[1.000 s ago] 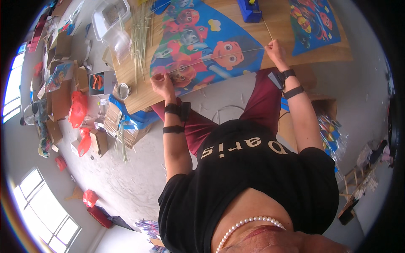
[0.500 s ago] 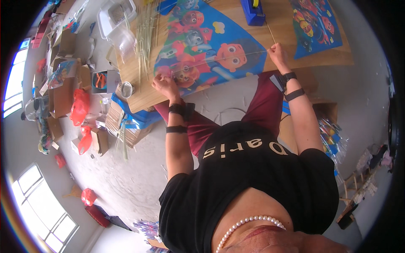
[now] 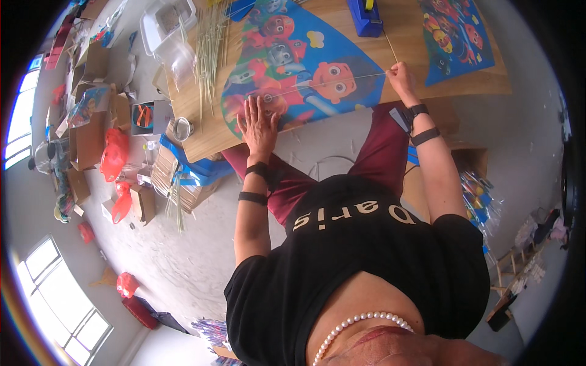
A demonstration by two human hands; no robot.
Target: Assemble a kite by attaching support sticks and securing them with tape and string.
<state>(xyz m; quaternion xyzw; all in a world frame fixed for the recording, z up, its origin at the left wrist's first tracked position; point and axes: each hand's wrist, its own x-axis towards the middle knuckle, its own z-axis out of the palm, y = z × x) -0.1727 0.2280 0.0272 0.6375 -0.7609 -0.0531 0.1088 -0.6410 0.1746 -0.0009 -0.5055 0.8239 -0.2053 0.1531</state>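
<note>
Hold cartoon-printed sheet (image 3: 308, 70), probably light, bendable, by margins at near edge of worktop (image 3: 204, 139), with left grip (image 3: 259, 129) spread, right grip (image 3: 400, 79) pinching stick (image 3: 363, 77).

I face a wooden tabletop (image 3: 210, 137) at 12 o'clock, above a grey floor (image 3: 177, 256). Bright light whitens the near window (image 3: 66, 299) at 8 o'clock and the far window (image 3: 22, 113) between 9 and 10, grey wall (image 3: 30, 204) between them; a wooden frame (image 3: 505, 269) is at 4.

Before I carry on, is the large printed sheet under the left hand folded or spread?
Spread: the large printed sheet lies open on the table, its picture widely visible, the left hand on it.
</note>
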